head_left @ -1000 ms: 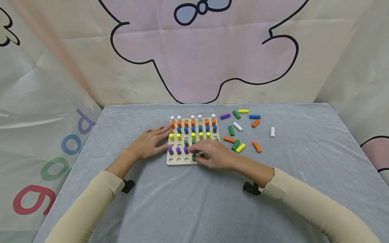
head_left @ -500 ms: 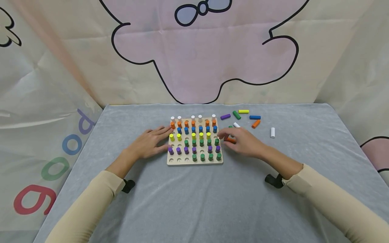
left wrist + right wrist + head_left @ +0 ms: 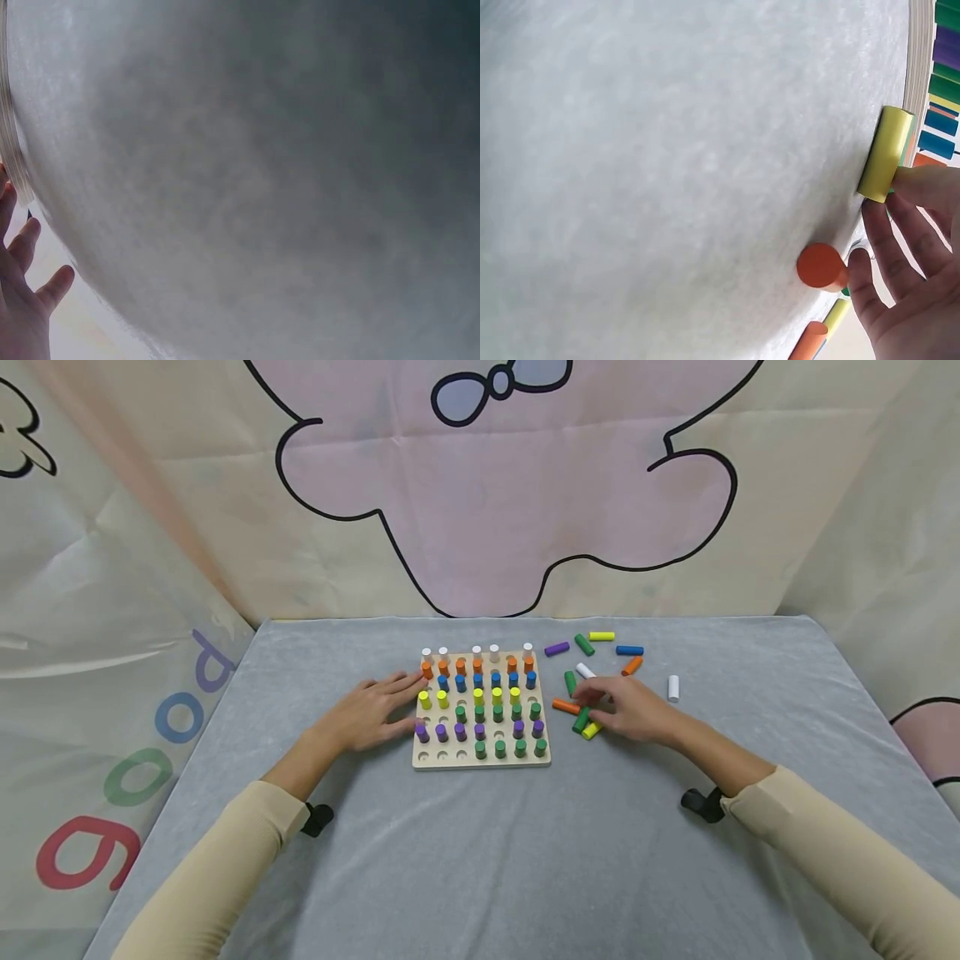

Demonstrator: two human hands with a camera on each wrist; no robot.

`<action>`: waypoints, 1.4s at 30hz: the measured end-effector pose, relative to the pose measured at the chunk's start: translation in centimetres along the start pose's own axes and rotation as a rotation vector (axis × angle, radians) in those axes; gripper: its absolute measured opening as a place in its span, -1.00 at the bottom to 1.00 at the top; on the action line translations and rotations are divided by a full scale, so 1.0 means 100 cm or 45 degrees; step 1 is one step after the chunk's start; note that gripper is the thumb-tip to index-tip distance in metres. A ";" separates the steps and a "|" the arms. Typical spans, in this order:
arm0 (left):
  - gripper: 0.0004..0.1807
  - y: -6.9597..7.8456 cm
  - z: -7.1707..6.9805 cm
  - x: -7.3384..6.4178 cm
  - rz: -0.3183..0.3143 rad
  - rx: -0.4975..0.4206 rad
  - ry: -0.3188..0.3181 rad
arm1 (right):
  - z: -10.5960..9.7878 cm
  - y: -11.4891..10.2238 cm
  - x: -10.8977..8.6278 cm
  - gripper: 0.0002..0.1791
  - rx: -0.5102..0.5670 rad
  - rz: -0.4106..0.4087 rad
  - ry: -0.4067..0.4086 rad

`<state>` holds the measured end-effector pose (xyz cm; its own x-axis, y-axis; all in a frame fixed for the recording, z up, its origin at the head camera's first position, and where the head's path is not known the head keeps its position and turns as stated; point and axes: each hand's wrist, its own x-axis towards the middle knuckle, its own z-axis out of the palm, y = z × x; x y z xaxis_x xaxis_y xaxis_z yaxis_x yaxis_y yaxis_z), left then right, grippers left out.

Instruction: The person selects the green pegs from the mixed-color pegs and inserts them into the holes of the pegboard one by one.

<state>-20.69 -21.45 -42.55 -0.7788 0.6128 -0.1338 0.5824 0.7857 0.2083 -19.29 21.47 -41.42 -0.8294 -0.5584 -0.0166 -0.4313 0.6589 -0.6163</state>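
A wooden pegboard [image 3: 450, 764] with rows of coloured pegs lies at the middle of the table. My left hand [image 3: 381, 712] rests at the board's left edge, fingers spread; in the left wrist view its fingers reach toward the board's edge. To the right of the board, my right hand [image 3: 633, 708] is over the loose pegs, fingers loosely bent. Its thumb is right at a yellow peg [image 3: 885, 154] in the right wrist view. Beside that peg lie a green peg [image 3: 581, 720] and an orange peg [image 3: 566, 706]. Another orange peg [image 3: 819, 265] is close to a fingertip.
More loose pegs lie toward the back right, among them a purple peg [image 3: 557, 649], a blue peg [image 3: 629, 650], a yellow peg [image 3: 602, 636] and a white peg [image 3: 673, 688]. Grey cloth [image 3: 480, 860] covers the table. A printed backdrop [image 3: 480, 527] stands behind.
My right hand has moved from the board's front rows out to the right, over the loose pegs. A purple peg now shows in the row where it was. My left hand stays put.
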 end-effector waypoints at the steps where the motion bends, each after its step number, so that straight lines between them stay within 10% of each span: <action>1: -0.17 0.000 0.000 0.000 0.000 -0.001 0.001 | 0.000 0.001 0.000 -0.68 0.005 0.010 -0.011; 42: -0.15 0.002 -0.001 -0.001 0.004 0.010 0.023 | -0.008 -0.015 -0.007 -0.66 -0.010 -0.049 -0.020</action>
<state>-20.55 -21.35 -42.42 -0.7810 0.6137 -0.1159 0.5866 0.7844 0.2014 -18.35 21.34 -39.84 -0.8065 -0.5912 -0.0049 -0.4658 0.6405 -0.6106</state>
